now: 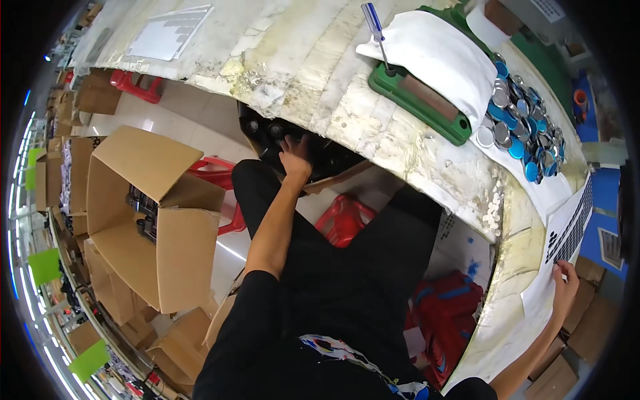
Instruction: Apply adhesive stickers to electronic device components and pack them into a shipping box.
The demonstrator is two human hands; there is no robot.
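Note:
My left hand [295,159] reaches down into an open cardboard box of black parts [267,130] tucked under the table's edge. Its fingers are apart among the parts, whose exact kind I cannot make out. At the far right, my right hand [565,288] pinches the edge of a white sheet with rows of black stickers [572,230]. That sheet lies along the table's right edge. Near it is a heap of round metal caps, silver and blue [523,127], on white material.
A screwdriver [373,23] stands in a green fixture [420,107] beside a white cloth [427,50]. A paper sheet [170,33] lies at the table's far left. An open carton [190,257] stands left of me; a red stool [343,220] is under the table [320,80].

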